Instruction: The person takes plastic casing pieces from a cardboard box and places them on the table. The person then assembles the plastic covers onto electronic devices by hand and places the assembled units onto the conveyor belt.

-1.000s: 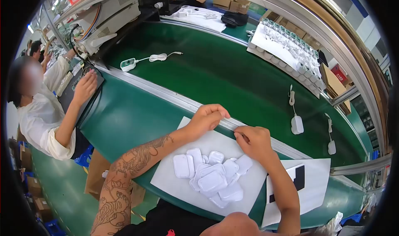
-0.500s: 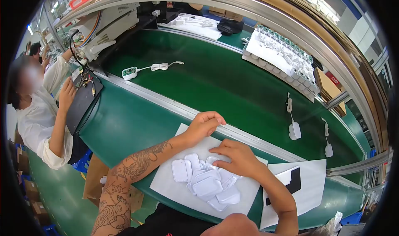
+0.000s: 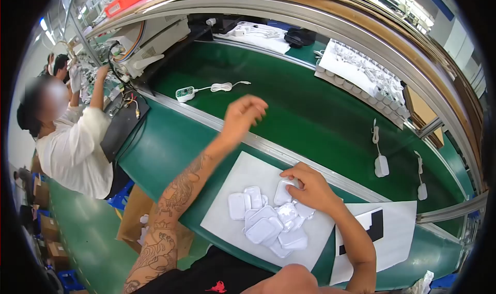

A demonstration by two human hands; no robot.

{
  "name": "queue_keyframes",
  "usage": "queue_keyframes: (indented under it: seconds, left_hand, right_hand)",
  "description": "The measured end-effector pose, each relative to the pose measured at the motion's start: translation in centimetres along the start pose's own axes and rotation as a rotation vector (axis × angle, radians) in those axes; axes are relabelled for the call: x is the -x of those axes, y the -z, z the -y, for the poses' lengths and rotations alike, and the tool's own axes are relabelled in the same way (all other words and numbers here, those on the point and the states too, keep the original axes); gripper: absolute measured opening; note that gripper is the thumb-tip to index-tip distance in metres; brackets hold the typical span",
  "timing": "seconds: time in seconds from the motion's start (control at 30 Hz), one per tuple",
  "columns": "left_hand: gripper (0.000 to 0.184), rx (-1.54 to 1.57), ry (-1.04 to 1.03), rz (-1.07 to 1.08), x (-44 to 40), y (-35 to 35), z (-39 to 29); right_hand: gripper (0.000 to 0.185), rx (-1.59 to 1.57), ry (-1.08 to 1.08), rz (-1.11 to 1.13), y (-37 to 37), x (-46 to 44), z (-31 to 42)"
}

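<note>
My left hand [image 3: 245,117], on the tattooed arm, reaches over the green conveyor belt [image 3: 305,123]. Its fingers are loosely bent and apart, and nothing shows in them. To its left on the belt lies a white adapter with a bare green circuit board [image 3: 185,94] and a coiled cable. My right hand [image 3: 310,188] has its thumb and fingers on a white plastic cover [image 3: 282,193] at the far side of a pile. Several similar white covers [image 3: 263,224] lie heaped on a white sheet [image 3: 227,190] in front of me.
Two closed white adapters [image 3: 381,166] with cables lie on the right of the belt. A tray of adapters [image 3: 356,89] stands beyond it. At left, a co-worker [image 3: 77,144] works beside a black board [image 3: 124,128]. A metal rail [image 3: 263,144] edges the belt.
My left hand has moved forward over the belt. My right hand has drawn a white cover toward the pile's far edge. The co-worker's arm has reached farther away, and my view has shifted.
</note>
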State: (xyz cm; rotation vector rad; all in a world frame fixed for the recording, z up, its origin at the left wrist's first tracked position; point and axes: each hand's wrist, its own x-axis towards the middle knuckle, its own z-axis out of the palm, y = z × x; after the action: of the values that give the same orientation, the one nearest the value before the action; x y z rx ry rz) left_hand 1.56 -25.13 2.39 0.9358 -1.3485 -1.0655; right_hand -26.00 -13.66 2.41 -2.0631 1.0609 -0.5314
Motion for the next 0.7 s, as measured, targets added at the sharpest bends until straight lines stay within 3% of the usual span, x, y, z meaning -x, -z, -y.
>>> queue_keyframes:
  seconds: [0.03,0.07,0.1,0.17,0.23,0.33,0.43,0.47,0.57,0.6,0.7]
  left_hand:
    - [0.014,-0.352,-0.186,-0.074,-1.0,2.3,0.1]
    - [0.027,-0.854,-0.617,-0.188,-1.9,4.7,-0.7]
    - [0.041,-1.132,-0.636,-0.283,-2.8,7.4,-0.2]
    - [0.050,-1.474,-0.609,-0.455,-4.4,13.3,2.6]
    - [0.058,-1.746,-0.460,-0.495,-4.7,17.6,4.9]
    - [0.065,-1.847,-0.215,-0.282,-4.3,22.9,7.2]
    - [0.062,-1.500,0.071,-0.132,-5.6,24.6,6.3]
    - [0.059,-1.537,0.132,-0.063,-5.9,24.2,5.2]
    - [0.051,-1.327,0.037,-0.189,-5.2,18.2,2.0]
    - [0.046,-1.146,0.043,-0.164,-5.4,16.5,1.9]
    - [0.043,-0.205,0.354,-0.038,-2.5,7.1,0.0]
  right_hand:
    - [0.035,0.025,0.015,0.024,0.0,0.2,0.1]
    - [0.036,0.049,0.022,0.046,0.1,0.3,0.2]
    - [0.036,0.075,0.033,0.058,0.5,0.2,0.2]
    - [0.041,0.059,0.011,0.088,0.5,0.2,-0.3]
    - [0.040,0.014,0.044,0.056,0.1,0.0,-1.0]
    - [0.028,-0.127,-0.118,0.125,1.2,-0.4,-0.2]
    - [0.024,-0.487,-0.168,0.090,0.7,-1.0,-3.9]
    - [0.027,-0.589,-0.111,0.025,0.8,-1.1,-3.7]
    - [0.025,-0.794,-0.274,-0.149,2.1,-1.4,-3.7]
    - [0.024,-0.872,-0.274,-0.182,2.2,-1.4,-3.7]
    - [0.023,-1.033,-0.291,-0.223,2.4,-1.6,-3.1]
